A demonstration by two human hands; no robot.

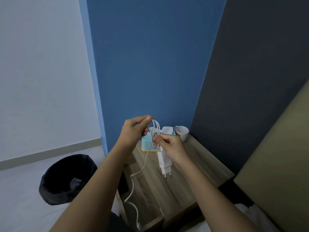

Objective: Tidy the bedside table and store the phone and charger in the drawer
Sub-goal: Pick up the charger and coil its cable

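Two bare forearms fill the bottom of the view, reaching over the bedside table [197, 158]. Left hand [133, 131] is up high, thumb and fingers pinched together on the top of a few white cable [145, 162] loops. Right hand [170, 146] sits just below it, fingers closed on the bottom of the same loops. The charger [165, 163] hangs from under the right hand, plug pins pointing down, just above the tabletop. The loose tail of the cable drops past the table's front-left edge, free end dangling low near the camera.

Progress, as a judgement: mid-way through coiling. A few loops made, a long tail left to wind. Charger is not in the drawer yet. No phone can be made out, so its status is unknown. A dark gap shows at the left front of the table, which may be an open drawer, cannot tell.

On the table at the back: teal tissue box [147, 144] with a tissue sticking up, white mug [182, 132] beside it. Black bin [66, 178] on the floor to the left.

Writing: small grey marks on the charger face, unreadable. Yellow-and-dark band low on the mug, text too small to read.
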